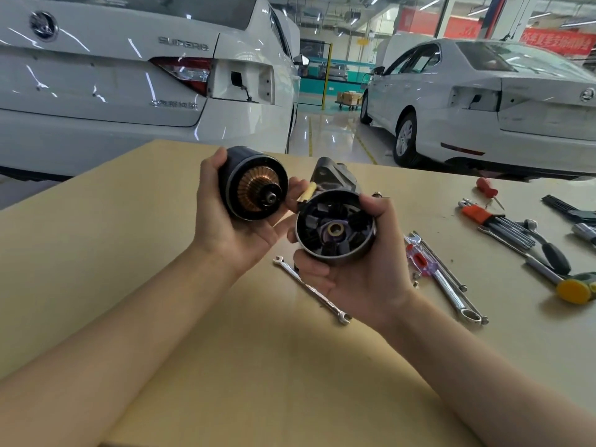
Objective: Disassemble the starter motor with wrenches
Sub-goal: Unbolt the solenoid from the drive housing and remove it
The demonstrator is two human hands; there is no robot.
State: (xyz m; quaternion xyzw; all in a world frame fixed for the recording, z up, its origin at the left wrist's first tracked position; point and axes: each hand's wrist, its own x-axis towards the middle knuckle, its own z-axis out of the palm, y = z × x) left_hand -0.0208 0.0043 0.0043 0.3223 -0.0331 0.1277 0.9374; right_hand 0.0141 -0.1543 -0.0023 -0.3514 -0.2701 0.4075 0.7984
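Fingers of our left hand [225, 221] curled round the motor housing [251, 183] while our right hand [351, 272] gripped the brush end cap [335, 229] above the desk [161, 253].

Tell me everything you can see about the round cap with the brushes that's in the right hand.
The round cap is a shallow metal cup, grey outside, its open face tilted up toward the camera. Inside sit black blocks ringed around a brass-coloured bush on a purple centre. It is held above the table, apart from the motor body in the left hand. The right hand cradles it from below, thumb hooked over the far rim.
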